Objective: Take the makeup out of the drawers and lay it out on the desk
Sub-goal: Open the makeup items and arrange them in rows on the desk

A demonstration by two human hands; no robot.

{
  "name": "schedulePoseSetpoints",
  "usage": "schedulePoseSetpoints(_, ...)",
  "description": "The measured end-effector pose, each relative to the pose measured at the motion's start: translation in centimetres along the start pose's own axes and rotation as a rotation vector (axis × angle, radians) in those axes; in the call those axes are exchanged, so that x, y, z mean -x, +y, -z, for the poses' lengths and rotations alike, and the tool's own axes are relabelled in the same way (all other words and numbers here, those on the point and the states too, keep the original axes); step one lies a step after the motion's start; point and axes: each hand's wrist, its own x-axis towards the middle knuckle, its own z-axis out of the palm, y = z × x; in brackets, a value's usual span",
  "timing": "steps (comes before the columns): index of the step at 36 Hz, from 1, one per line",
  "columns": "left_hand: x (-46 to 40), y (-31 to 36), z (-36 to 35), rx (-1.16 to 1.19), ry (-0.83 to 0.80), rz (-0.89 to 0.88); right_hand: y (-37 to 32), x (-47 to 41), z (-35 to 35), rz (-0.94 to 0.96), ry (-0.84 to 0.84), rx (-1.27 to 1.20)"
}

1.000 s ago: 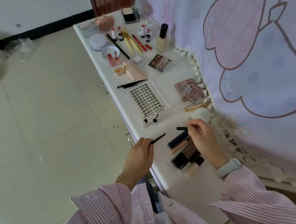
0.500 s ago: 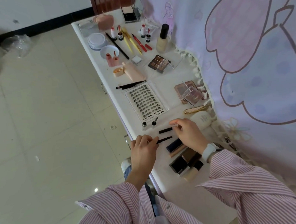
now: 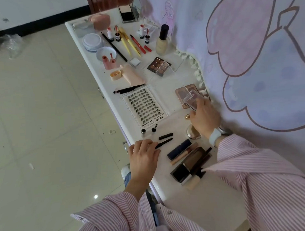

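On the white desk [image 3: 166, 77], my left hand [image 3: 143, 155] lies near the front edge, thumb and fingers pinching the rear end of a thin black eyeliner pen [image 3: 164, 142]. Its black cap [image 3: 165, 136] lies loose just beyond the pen. My right hand [image 3: 204, 117] is further back by the curtain, fingers curled over a gold tube [image 3: 187, 116] of which only the tip shows. The fingertips reach the clear lid of the pink palette [image 3: 187, 91]. A cream bottle [image 3: 193, 132] lies under my right wrist.
A lash tray [image 3: 144, 107] with two small vials [image 3: 148, 131] lies mid-desk. A navy tube [image 3: 179, 149], a black compact [image 3: 181, 173] and brushes lie near my right sleeve. Further back are a brown palette [image 3: 158, 66], a foundation bottle [image 3: 162, 40], pencils and jars. The curtain [image 3: 250, 60] borders the right side.
The black cap has been set down and my right hand has moved back to the gold tube. My left hand has lowered the pen onto the desk.
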Motion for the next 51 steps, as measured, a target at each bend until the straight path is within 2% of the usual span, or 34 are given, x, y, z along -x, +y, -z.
schedulePoseSetpoints(8,0.0,0.0,0.1,-0.032,-0.003,-0.012,-0.1,-3.1,-0.7,-0.047,-0.163,0.152)
schedulePoseSetpoints(12,-0.1,0.3,0.2,-0.035,-0.001,0.006,0.0,-3.0,-0.9,-0.059,-0.121,0.135)
schedulePoseSetpoints(16,0.0,0.2,0.2,-0.039,0.015,0.014,0.2,-2.0,-0.5,-0.09,-0.035,0.008)
schedulePoseSetpoints(20,0.3,0.3,0.8,0.011,0.071,0.004,-0.1,0.7,0.5,-0.113,-0.033,-0.096)
schedulePoseSetpoints(24,0.3,0.9,2.1,0.17,0.128,-0.001,0.2,4.0,1.4,-0.107,-0.081,-0.258)
schedulePoseSetpoints(27,-0.3,2.1,3.8,0.383,0.087,0.067,0.4,6.1,1.9,-0.133,-0.187,-0.467)
schedulePoseSetpoints(30,-1.4,3.5,6.2,0.636,-0.066,0.194,-0.1,8.4,2.8,-0.093,-0.266,-0.586)
schedulePoseSetpoints(33,-2.2,4.5,8.0,0.931,-0.316,0.361,-0.8,10.2,3.7,0.033,-0.328,-0.671)
schedulePoseSetpoints(35,-2.4,4.5,8.5,1.058,-0.438,0.384,-1.3,10.8,4.1,0.095,-0.354,-0.735)
schedulePoseSetpoints(37,-2.3,4.5,8.8,1.131,-0.484,0.368,-1.7,11.1,4.4,0.193,-0.294,-0.754)
schedulePoseSetpoints(42,-2.2,4.3,10.1,1.311,-0.448,0.38,-2.5,11.2,5.0,0.441,-0.144,-0.721)
schedulePoseSetpoints(51,-2.6,4.2,10.8,1.394,-0.401,0.418,-3.2,11.3,5.6,0.501,-0.187,-0.717)
